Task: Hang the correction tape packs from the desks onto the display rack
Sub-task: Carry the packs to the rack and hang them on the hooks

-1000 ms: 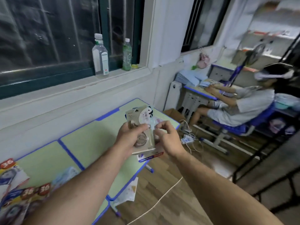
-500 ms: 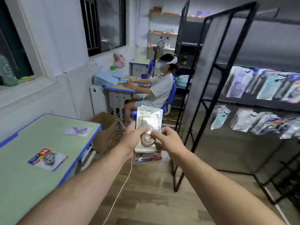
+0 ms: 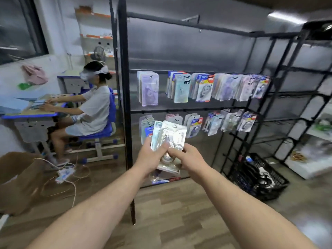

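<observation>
I hold a small stack of correction tape packs point(image 3: 170, 139) upright in front of me, clear blisters on printed cards. My left hand point(image 3: 150, 157) grips the stack from the left and below. My right hand point(image 3: 188, 158) pinches its lower right edge. Straight ahead stands the black metal display rack point(image 3: 124, 97). Two rows of hung packs point(image 3: 201, 88) fill its pegs, the lower row just behind the top of my stack. The desks are out of view.
A seated person point(image 3: 93, 108) wearing a headset works at a blue desk point(image 3: 30, 115) on the left. Cables and a power strip point(image 3: 64, 173) lie on the wood floor. A black crate point(image 3: 258, 178) sits at the rack's right foot, and a cardboard box point(image 3: 16, 180) is near left.
My view has swung right, from the green desks under the window to the display rack. Both hands have kept hold of the stack of packs throughout.
</observation>
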### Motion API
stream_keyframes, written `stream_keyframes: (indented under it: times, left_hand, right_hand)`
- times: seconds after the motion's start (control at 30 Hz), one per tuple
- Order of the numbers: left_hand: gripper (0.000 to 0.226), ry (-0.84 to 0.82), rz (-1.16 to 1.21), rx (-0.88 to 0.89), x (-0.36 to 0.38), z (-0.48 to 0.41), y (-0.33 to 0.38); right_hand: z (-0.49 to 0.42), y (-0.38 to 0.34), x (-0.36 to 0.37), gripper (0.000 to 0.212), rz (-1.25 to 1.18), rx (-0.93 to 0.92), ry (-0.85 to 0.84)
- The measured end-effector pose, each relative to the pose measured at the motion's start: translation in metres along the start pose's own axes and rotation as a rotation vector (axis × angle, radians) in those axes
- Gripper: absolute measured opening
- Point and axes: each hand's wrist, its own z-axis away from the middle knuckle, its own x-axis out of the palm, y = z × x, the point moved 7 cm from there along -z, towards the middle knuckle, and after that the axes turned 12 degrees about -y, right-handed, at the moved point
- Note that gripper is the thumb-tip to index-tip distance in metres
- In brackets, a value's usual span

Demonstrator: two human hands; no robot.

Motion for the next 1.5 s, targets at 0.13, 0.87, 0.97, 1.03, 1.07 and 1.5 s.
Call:
stream_keyframes:
  times: [0.13, 0.87, 0.97, 1.03, 1.07, 1.5]
  left_hand:
    - [0.023, -0.104, -0.028, -0.007, 0.075, -0.057, -0.005]
    - [0.023, -0.452, -0.071, 0.019, 0.331, -0.368, -0.036]
    - [0.022, -0.415, -0.051, 0.027, 0.341, -0.387, -0.039]
    - [0.022, -0.371, -0.014, 0.017, 0.348, -0.399, -0.041]
    - [0.022, -0.353, 0.004, 0.007, 0.35, -0.405, -0.043]
    - [0.062, 0.08, 0.032, -0.027, 0.306, -0.402, -0.058]
  right_hand:
    - [0.004, 0.005, -0.089, 0.013, -0.023, 0.007, 0.135]
    - [-0.106, 0.01, -0.433, 0.027, -0.168, -0.043, 0.486]
    - [-0.126, 0.009, -0.458, 0.027, -0.173, -0.06, 0.427]
    - [-0.137, 0.007, -0.472, 0.027, -0.173, -0.073, 0.386]
    - [-0.143, 0.006, -0.478, 0.028, -0.169, -0.079, 0.359]
    - [-0.235, 0.021, -0.486, 0.026, -0.122, -0.018, -0.103]
